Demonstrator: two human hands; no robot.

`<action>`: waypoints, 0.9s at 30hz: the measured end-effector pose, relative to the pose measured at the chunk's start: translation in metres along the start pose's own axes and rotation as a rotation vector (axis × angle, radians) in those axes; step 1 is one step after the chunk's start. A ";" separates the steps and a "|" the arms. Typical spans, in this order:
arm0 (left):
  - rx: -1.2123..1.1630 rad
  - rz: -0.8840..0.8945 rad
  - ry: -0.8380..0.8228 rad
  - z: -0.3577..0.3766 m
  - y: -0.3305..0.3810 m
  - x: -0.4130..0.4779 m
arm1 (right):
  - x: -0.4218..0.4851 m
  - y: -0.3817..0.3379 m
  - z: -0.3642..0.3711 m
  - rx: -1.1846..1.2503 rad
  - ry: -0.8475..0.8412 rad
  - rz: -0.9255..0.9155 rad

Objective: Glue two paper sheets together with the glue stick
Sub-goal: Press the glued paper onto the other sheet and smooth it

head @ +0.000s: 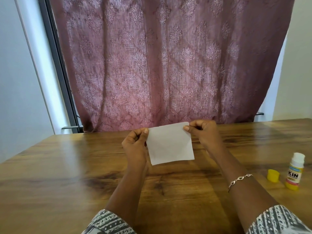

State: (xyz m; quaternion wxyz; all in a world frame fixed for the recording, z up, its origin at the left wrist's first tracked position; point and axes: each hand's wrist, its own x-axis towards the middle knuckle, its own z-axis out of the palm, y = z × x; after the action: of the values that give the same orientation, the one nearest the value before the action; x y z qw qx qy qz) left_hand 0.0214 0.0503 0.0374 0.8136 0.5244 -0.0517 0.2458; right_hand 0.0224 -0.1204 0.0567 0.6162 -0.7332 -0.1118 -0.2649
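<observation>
White paper, roughly square, hangs in the air above the wooden table, held up by its two top corners. My left hand pinches the top left corner and my right hand pinches the top right corner. At the lower left edge a second layer shows slightly, so two sheets seem to lie one on the other. The glue stick stands upright at the right edge of the table, uncapped, with its white top showing. Its yellow cap lies just left of it.
A dark pink patterned curtain hangs behind the table's far edge. A white wall and a grey window frame are on the left. A bracelet sits on my right wrist.
</observation>
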 end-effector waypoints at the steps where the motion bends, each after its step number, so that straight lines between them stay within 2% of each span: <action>1: 0.015 0.016 0.011 0.000 0.001 -0.001 | 0.000 0.000 0.001 -0.005 0.012 -0.013; 3: 0.119 0.144 0.034 0.000 0.003 0.000 | -0.001 -0.001 0.004 -0.028 0.020 -0.046; 5: 0.393 0.405 0.035 0.000 0.007 0.001 | -0.002 -0.001 0.008 -0.058 0.020 -0.080; 7: 0.598 0.641 -0.039 0.005 0.009 0.000 | -0.002 -0.002 0.013 -0.083 0.012 -0.110; 8: 0.648 0.690 -0.100 0.010 0.010 -0.002 | -0.002 -0.003 0.015 -0.094 0.009 -0.125; 13: 0.759 0.775 -0.325 0.034 0.006 0.002 | -0.002 -0.004 0.017 -0.127 0.014 -0.217; 20: 0.728 0.738 -0.335 0.044 0.001 0.011 | 0.002 -0.002 0.015 -0.171 0.010 -0.241; 24: 0.748 0.769 -0.325 0.036 -0.005 0.011 | 0.000 -0.002 0.016 -0.133 -0.075 -0.213; 27: 0.696 0.766 -0.274 0.029 -0.004 0.011 | 0.001 0.001 0.016 -0.252 -0.142 -0.204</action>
State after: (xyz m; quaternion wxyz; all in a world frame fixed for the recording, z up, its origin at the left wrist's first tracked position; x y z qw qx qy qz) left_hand 0.0374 0.0272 0.0508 0.4293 0.7340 -0.2605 0.4572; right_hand 0.0281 -0.1057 0.0547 0.4800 -0.8062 -0.1949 -0.2858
